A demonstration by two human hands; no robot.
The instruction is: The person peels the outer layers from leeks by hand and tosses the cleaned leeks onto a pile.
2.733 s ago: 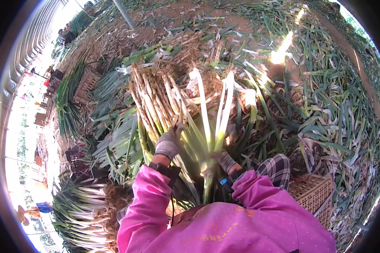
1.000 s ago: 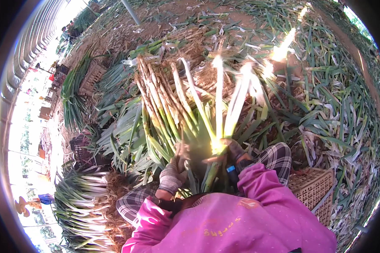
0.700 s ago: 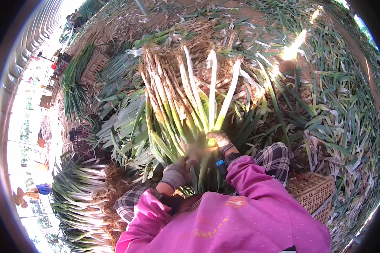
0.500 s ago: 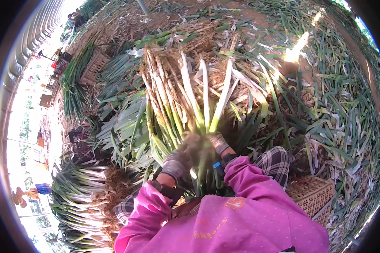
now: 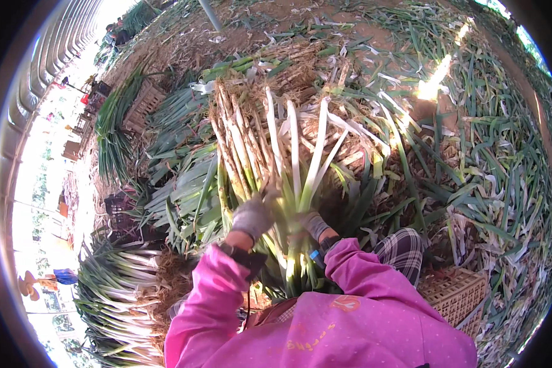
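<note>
One leek pile [image 5: 126, 300] lower left. Brown leeks [image 5: 235, 138], uncountable, beside my one left hand [image 5: 251, 219]: blurred, can't tell its grip. At least three white leeks [image 5: 316, 144] fanned ahead, greens clasped in my one right hand [image 5: 313, 226]. One tan crate [image 5: 457, 293] right.

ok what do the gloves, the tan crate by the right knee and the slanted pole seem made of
Gloves: probably knit fabric, matte; they hug the wrists closely, though blur hides the weave.
Tan crate: likely moulded plastic, dull; its openings repeat in an even lattice.
Pole: perhaps metal, from its straight, smooth, pale grey look; plastic is possible.
</note>
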